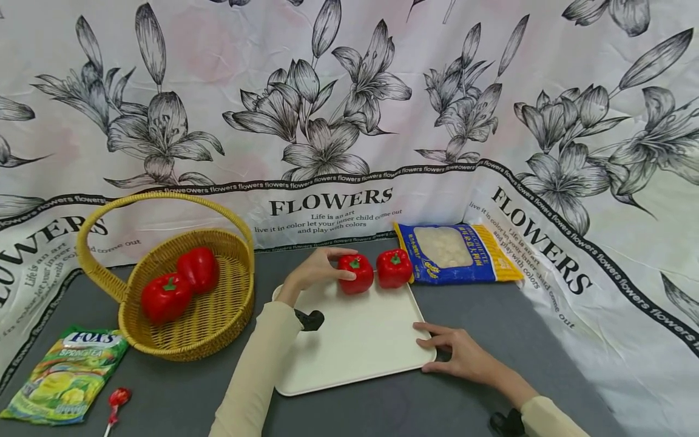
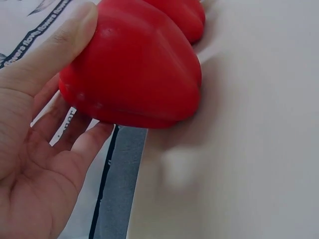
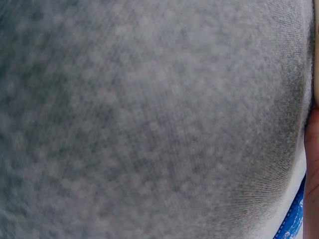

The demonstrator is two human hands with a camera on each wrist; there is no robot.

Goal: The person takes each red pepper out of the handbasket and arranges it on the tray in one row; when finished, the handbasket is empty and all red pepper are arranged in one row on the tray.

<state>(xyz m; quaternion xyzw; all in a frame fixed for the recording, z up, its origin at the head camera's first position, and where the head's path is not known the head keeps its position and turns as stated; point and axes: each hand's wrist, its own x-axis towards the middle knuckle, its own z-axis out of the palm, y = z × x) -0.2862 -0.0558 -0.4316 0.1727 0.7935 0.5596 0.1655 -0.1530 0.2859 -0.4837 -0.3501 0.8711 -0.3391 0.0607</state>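
My left hand (image 1: 317, 270) grips a red bell pepper (image 1: 357, 279) over the far side of a cream tray (image 1: 355, 346); the thumb (image 2: 75, 37) lies along one side of it, and other fingers curl behind. Just to its right, a second red bell pepper (image 1: 394, 270) sits at the tray's far right corner. At the tray's right edge, near the front corner, my right hand (image 1: 464, 358) holds the rim with fingers and thumb spread apart. In the right wrist view only a finger (image 3: 312, 149) shows, at the far right.
On the left stands a yellow wicker basket (image 1: 240, 315) with two more red bell peppers (image 1: 166, 297) inside. A green candy bag (image 1: 65, 376) and a red lollipop (image 1: 119, 397) lie in front of it. A blue and yellow pasta bag (image 1: 459, 255) lies behind the tray, against the floral cloth (image 1: 338, 209).
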